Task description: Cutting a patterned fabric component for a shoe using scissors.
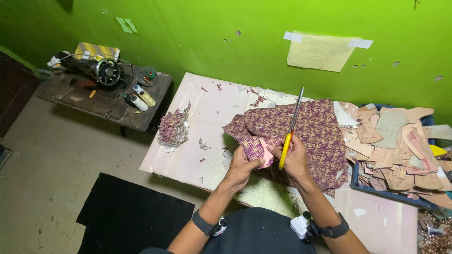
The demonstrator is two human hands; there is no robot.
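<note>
The work area was a pale pink table (197,141) set against a bright green wall (212,33), with a paper pattern sheet (320,52) taped above it. A low dark bench at the left carried a black sewing machine (101,69) and thread cones (140,98). A blue tray (376,192) at the right held a heap of tan cardboard templates (400,150), and a small pile of fabric offcuts (173,127) lay near the table's left edge.

The patterned maroon fabric (310,131) lay spread across the table centre. The left hand (242,165) pinched a folded corner of it together with a small pink template piece (266,157), thumb on top. The right hand (295,159) was closed around the yellow handles of the scissors (288,136); the blades pointed away from the body, towards the wall, and appeared pressed together.

For a clean cut at this stage, the judgement was as follows:
- Keep the template flat and pinned tightly against the fabric so it cannot slip.
- Keep the left fingertips clear of the blade path.
- Turn the fabric, not the scissors, around curves.
</note>
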